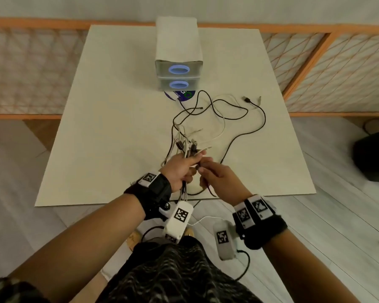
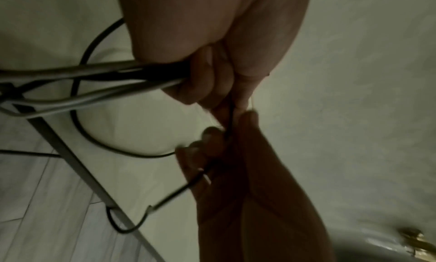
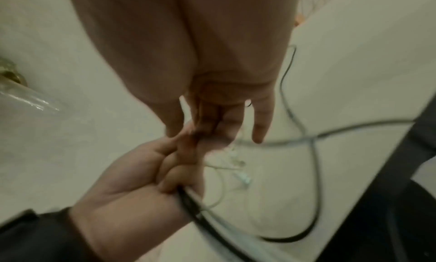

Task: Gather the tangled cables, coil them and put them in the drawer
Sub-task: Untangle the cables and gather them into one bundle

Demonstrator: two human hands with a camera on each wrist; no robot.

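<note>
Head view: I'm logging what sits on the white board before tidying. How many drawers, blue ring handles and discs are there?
Drawers: 2, upper drawer and lower drawer, both shut.
Blue ring handles: 2, one per drawer.
Disc: 1, partly under the lower drawer.
Total: 5.
Cables: black and white, too tangled to count.
</note>
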